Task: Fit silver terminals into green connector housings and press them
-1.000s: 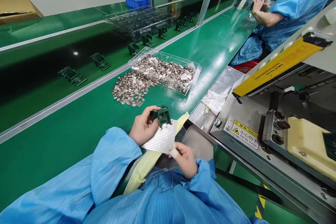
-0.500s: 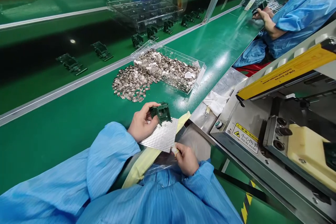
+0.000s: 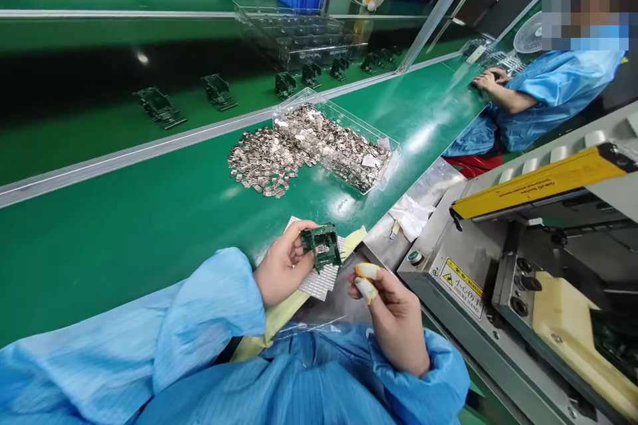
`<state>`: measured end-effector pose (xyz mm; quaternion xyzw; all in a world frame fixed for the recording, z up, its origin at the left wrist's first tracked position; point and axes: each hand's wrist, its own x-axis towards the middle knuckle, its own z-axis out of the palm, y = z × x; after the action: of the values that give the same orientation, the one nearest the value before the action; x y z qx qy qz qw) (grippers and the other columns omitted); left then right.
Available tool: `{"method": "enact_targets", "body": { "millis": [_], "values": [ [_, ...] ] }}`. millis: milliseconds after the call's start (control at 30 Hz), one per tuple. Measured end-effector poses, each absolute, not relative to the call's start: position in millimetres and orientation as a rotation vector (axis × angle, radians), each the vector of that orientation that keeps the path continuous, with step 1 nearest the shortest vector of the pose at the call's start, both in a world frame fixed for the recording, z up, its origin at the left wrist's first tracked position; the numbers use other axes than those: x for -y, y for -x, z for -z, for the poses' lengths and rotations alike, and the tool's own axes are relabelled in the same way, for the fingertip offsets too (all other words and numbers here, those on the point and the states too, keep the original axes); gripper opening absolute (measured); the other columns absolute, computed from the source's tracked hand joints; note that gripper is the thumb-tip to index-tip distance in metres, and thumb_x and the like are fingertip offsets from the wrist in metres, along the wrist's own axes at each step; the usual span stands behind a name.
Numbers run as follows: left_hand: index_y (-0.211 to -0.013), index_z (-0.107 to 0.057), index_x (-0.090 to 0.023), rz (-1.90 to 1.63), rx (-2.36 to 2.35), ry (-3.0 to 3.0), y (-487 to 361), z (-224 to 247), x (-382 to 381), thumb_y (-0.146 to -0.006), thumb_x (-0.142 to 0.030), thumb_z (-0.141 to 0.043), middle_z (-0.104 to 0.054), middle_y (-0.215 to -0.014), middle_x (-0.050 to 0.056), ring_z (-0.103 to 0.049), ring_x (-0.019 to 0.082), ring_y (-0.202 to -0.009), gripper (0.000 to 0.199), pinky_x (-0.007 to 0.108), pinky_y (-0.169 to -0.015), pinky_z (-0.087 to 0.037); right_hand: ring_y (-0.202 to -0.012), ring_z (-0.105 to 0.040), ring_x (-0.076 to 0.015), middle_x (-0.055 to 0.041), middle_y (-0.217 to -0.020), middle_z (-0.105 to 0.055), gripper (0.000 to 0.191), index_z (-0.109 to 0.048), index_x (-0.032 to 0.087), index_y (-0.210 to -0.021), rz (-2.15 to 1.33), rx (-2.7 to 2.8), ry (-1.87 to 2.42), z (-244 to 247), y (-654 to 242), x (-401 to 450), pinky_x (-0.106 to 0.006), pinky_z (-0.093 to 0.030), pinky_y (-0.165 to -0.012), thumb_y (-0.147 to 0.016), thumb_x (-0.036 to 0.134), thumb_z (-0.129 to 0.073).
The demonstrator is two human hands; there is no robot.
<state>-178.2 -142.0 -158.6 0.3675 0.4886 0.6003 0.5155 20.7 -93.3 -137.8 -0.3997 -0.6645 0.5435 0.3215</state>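
Observation:
My left hand (image 3: 283, 267) grips a small green circuit board (image 3: 321, 247), with a silvery sheet of tiny metal pieces (image 3: 323, 284) held beneath it. Part of the sheet is hidden by the board and my fingers. A little to the right, my right hand (image 3: 393, 319) is raised with nothing visible in it. Its thumb and forefinger wear pale finger cots (image 3: 366, 279) and stand slightly apart. A crumpled clear plastic bag (image 3: 319, 327) lies on my lap, just below both hands.
A clear tray of metal pieces (image 3: 339, 146) and a loose pile (image 3: 264, 163) lie on the green bench (image 3: 124, 239). Green boards stand in a row beyond. A steel machine (image 3: 498, 279) is at my right. A co-worker (image 3: 558, 99) works across the bench.
My right hand has let go of the sheet and moved right, away from it. My left hand now holds the sheet together with the board. The view has swung slightly.

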Motion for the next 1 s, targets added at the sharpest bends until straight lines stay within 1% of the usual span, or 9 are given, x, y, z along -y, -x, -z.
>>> {"method": "enact_targets", "body": {
  "millis": [100,167,233,333,433,567,667,833,1000],
  "values": [
    [-0.118,-0.045,-0.019,-1.463,-1.141,-0.878,178.3,158.9,141.6,-0.086,-0.029,-0.061,-0.063,-0.097,0.006,-0.063,0.016,-0.081,0.037,0.028,-0.070,-0.056,-0.072,-0.068,-0.0172,-0.0030,-0.084,-0.071,0.014,-0.069,0.024,-0.098,-1.400,1.791,1.023,138.5,-7.6,91.9,-0.029,-0.057,-0.068,-0.092,0.028,-0.058],
    [-0.119,-0.044,-0.020,-1.474,-1.112,-0.870,178.2,160.1,141.7,-0.087,-0.028,-0.060,-0.063,-0.096,0.006,-0.063,0.016,-0.080,0.036,0.028,-0.069,-0.056,-0.077,-0.067,-0.0182,-0.0035,-0.085,-0.070,0.010,-0.069,0.023,-0.094,-1.288,1.791,1.025,142.3,1.3,90.7,-0.031,-0.055,-0.071,-0.090,0.026,-0.061],
    [-0.119,-0.044,-0.020,-1.482,-1.091,-0.862,177.7,162.4,142.2,-0.089,-0.028,-0.058,-0.063,-0.097,0.006,-0.064,0.016,-0.081,0.035,0.028,-0.068,-0.057,-0.089,-0.064,-0.0207,-0.0055,-0.096,-0.068,0.008,-0.069,0.022,-0.091,-1.125,1.785,1.008,145.6,10.2,90.5,-0.035,-0.052,-0.082,-0.086,0.023,-0.063],
    [-0.120,-0.045,-0.021,-1.497,-1.111,-0.918,176.6,166.7,143.5,-0.092,-0.026,-0.054,-0.063,-0.101,0.007,-0.065,0.016,-0.085,0.031,0.028,-0.073,-0.056,-0.115,-0.055,-0.0257,-0.0086,-0.120,-0.061,0.011,-0.070,0.022,-0.090,-0.978,1.787,0.989,149.0,24.1,94.0,-0.045,-0.040,-0.103,-0.083,0.019,-0.063],
    [-0.121,-0.046,-0.021,-1.502,-1.176,-1.006,175.8,168.4,145.2,-0.093,-0.024,-0.053,-0.064,-0.102,0.007,-0.065,0.016,-0.087,0.029,0.027,-0.077,-0.054,-0.127,-0.048,-0.0272,-0.0089,-0.133,-0.055,0.015,-0.070,0.023,-0.092,-0.943,1.786,0.998,151.5,37.8,99.9,-0.049,-0.032,-0.110,-0.082,0.017,-0.060],
    [-0.121,-0.046,-0.020,-1.487,-1.229,-1.069,176.3,164.8,146.4,-0.091,-0.020,-0.052,-0.065,-0.095,0.005,-0.065,0.015,-0.085,0.030,0.024,-0.074,-0.052,-0.127,-0.049,-0.0263,-0.0102,-0.133,-0.055,0.012,-0.067,0.021,-0.089,-0.805,1.778,1.004,153.5,51.6,104.1,-0.046,-0.035,-0.108,-0.083,0.015,-0.059],
    [-0.121,-0.046,-0.019,-1.484,-1.274,-1.094,176.9,162.3,147.0,-0.090,-0.018,-0.051,-0.065,-0.089,0.004,-0.064,0.015,-0.081,0.031,0.023,-0.070,-0.051,-0.123,-0.052,-0.0255,-0.0112,-0.131,-0.056,0.008,-0.066,0.021,-0.090,-0.748,1.784,1.017,154.1,57.0,104.0,-0.045,-0.037,-0.106,-0.086,0.018,-0.060],
    [-0.121,-0.047,-0.019,-1.486,-1.327,-1.109,176.6,163.8,147.8,-0.090,-0.019,-0.051,-0.064,-0.086,0.004,-0.063,0.015,-0.078,0.031,0.023,-0.068,-0.050,-0.118,-0.055,-0.0254,-0.0114,-0.127,-0.057,0.007,-0.065,0.020,-0.091,-0.745,1.773,1.022,157.5,58.4,104.0,-0.043,-0.044,-0.100,-0.088,0.023,-0.060],
    [-0.120,-0.048,-0.018,-1.504,-1.327,-1.125,176.4,165.4,146.5,-0.090,-0.020,-0.051,-0.061,-0.080,0.001,-0.059,0.012,-0.068,0.030,0.020,-0.062,-0.047,-0.116,-0.056,-0.0256,-0.0098,-0.123,-0.059,0.010,-0.065,0.021,-0.092,-0.786,1.746,1.054,163.1,55.5,103.1,-0.045,-0.044,-0.100,-0.085,0.022,-0.059]
  ]
}}
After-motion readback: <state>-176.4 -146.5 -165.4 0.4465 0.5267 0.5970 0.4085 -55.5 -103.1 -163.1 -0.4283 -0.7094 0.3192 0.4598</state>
